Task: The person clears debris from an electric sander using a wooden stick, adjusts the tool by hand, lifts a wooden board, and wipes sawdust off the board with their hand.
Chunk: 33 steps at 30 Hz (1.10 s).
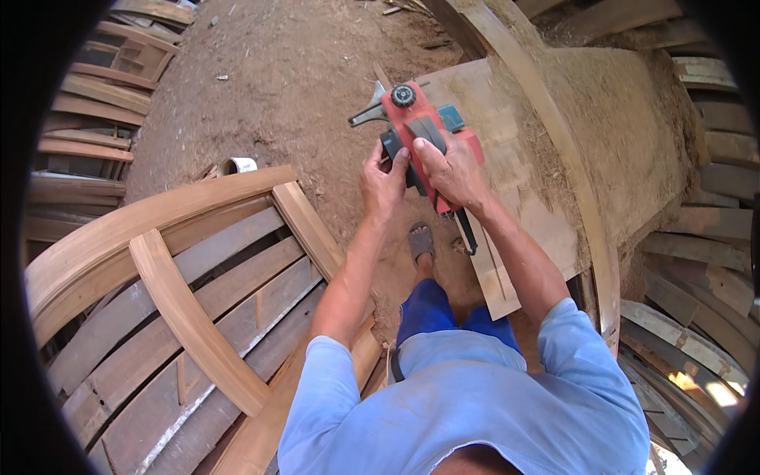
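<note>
A red electric hand planer [420, 119] with a black knob, a dark handle and a grey metal side fence [369, 114] is held in front of me, over the edge of the workbench. My right hand [453, 168] wraps round its handle, thumb on top. At the planer's left side my left hand [383, 180] grips the black housing with thumb and fingers. The black cord [468, 231] hangs from its rear end. Below the planer a long pale wooden board [496, 283] lies along the bench edge, partly hidden by the tool and my right arm.
A workbench top [546, 190] covered in shavings stands to the right, with a long curved-looking timber [566, 146] across it. On the left lies a wooden frame [198, 317] over stacked planks. A white cup-like container [238, 165] sits behind it. More planks [95, 119] line both sides.
</note>
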Motion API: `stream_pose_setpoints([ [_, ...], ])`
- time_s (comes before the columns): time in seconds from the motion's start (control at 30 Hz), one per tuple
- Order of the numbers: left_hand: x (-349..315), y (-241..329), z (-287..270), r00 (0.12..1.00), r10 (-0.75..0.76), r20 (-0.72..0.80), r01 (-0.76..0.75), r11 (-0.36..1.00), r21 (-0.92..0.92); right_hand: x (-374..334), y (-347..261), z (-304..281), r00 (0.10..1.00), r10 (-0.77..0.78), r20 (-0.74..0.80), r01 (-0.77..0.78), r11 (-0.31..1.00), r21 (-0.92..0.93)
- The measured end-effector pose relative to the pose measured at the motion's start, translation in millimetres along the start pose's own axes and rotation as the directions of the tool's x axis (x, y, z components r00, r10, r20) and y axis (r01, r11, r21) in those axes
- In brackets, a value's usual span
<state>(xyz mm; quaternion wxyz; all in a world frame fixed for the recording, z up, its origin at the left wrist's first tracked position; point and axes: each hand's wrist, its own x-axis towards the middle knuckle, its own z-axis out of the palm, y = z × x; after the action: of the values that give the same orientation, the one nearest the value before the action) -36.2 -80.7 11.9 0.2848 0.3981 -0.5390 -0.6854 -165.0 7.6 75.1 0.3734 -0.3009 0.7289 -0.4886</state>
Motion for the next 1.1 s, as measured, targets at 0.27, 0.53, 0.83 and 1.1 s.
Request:
stream_pose_setpoints([
  [0.27, 94, 19, -19, 0.999, 0.053, 0.012, -0.054, 0.989, 0.137, 86, -27, 9, 0.987, -0.157, -0.037, 0.153, 0.983, -0.1],
  [0.53, 29, 15, -66, 1.0, 0.003, 0.002, -0.003, 0.927, 0.376, 17, -19, 48, 0.972, -0.227, 0.065, 0.229, 0.973, -0.028],
  [0.83, -179, -28, -98, 0.942, -0.335, 0.004, 0.304, 0.859, 0.411, -153, 41, 79, 0.959, 0.121, 0.257, -0.128, 0.992, 0.013],
  [1.1, -193, -34, -45, 0.924, 0.029, 0.381, -0.351, 0.455, 0.818, -293, 111, 75, 0.918, 0.375, 0.132, -0.369, 0.927, -0.063],
])
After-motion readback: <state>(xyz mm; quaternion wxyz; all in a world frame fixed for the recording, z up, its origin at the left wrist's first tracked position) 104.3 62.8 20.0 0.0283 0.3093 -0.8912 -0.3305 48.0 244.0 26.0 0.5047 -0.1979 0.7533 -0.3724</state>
